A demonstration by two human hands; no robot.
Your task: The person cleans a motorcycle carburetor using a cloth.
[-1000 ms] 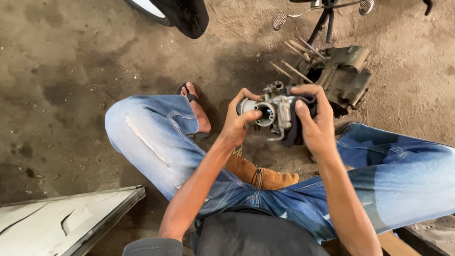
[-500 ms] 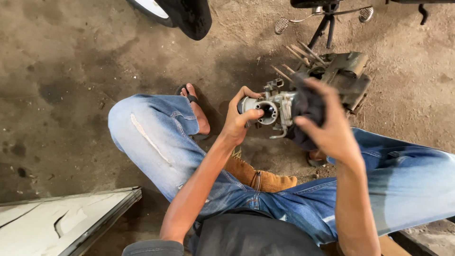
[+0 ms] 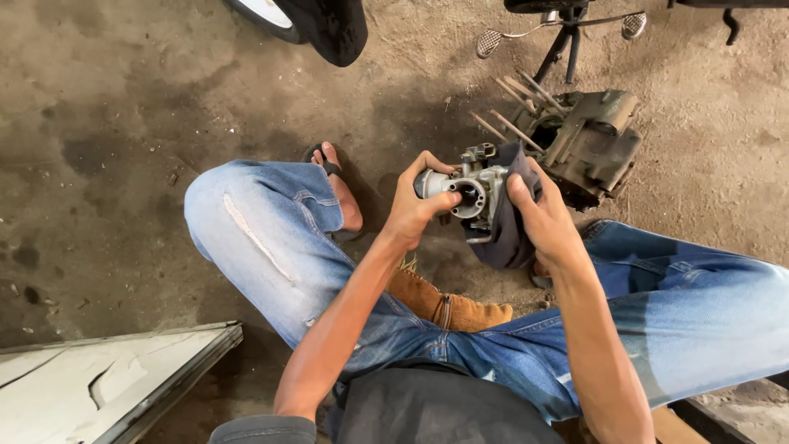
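Carburetor in hand on a workshop floor

The left hand [image 3: 415, 210] grips a metal carburetor [image 3: 472, 193] by its round end while the right hand [image 3: 546, 222] presses a dark rag [image 3: 505, 238] against its side, steadying it above the knees. An engine block [image 3: 588, 144] sits just beyond the carburetor; open concrete floor [image 3: 107, 123] lies left.

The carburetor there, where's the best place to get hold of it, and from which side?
Probably by the carburetor body, from its left side, as the left hand does: thumb and fingers wrap the chunky casting, leaving the round bore facing up. The right hand presses a dark rag against the other side.
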